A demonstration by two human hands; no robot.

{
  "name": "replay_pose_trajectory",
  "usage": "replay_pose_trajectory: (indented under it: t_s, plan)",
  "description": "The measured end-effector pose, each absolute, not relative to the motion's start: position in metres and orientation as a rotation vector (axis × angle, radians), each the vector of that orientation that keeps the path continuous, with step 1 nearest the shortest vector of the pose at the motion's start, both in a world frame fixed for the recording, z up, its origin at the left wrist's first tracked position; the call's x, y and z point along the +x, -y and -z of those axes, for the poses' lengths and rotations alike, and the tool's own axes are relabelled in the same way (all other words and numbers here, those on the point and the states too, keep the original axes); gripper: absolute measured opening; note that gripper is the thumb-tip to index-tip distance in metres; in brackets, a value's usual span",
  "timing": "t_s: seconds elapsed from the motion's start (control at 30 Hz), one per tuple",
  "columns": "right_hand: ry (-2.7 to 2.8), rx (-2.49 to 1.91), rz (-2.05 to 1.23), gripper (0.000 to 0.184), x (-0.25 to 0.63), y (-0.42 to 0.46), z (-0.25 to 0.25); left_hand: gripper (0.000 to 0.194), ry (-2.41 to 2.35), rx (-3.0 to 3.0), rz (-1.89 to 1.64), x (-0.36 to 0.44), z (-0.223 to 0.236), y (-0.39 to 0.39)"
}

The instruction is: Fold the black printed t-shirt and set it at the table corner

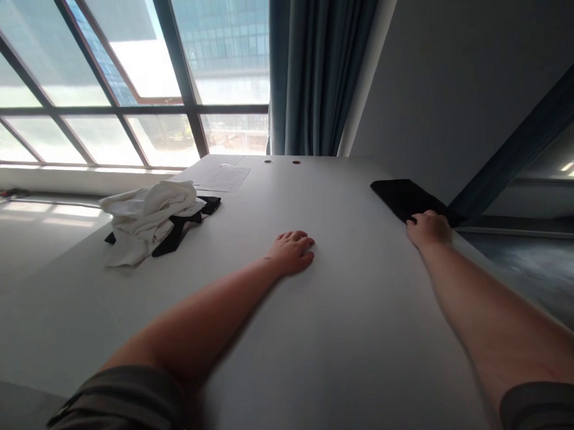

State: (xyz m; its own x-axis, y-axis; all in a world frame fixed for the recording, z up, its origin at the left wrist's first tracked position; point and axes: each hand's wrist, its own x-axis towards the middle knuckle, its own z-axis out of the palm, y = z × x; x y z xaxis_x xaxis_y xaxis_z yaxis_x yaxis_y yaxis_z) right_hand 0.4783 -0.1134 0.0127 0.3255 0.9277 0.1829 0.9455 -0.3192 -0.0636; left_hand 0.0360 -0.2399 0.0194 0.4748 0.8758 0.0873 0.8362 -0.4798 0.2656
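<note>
My left hand [292, 249] lies flat on the white table [319, 339], fingers stretched out and holding nothing. My right hand [427, 227] reaches to the table's right edge, and its fingers curl onto the near corner of a folded black cloth [402, 196]. That cloth lies flat on the table by the right edge. A heap of white and black garments [150, 220] sits to the left, well away from my left hand.
Sheets of paper [224, 177] lie at the table's far end, near two small holes [282, 161] in the top. Beyond are large windows [122, 89], a blue curtain [319, 69] and a grey wall [456, 77]. Floor drops off past both side edges.
</note>
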Motion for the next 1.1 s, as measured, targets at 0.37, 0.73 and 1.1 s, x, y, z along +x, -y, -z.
replay_pose_trajectory:
  t_s: [0.37,0.73,1.1]
  plan:
    - [1.605,-2.308,-0.087,0.073,0.446,0.164,-0.002,0.052,-1.661,2.477,-0.285,0.026,-0.018,0.248]
    - [2.176,-1.993,-0.167,0.061,0.400,0.214,-0.006,0.058,-1.883,2.324,-0.204,-0.028,-0.029,0.253]
    - [2.210,-1.890,-0.122,0.056,0.355,0.214,-0.006,0.052,-1.799,2.445,-0.316,-0.009,-0.015,0.232]
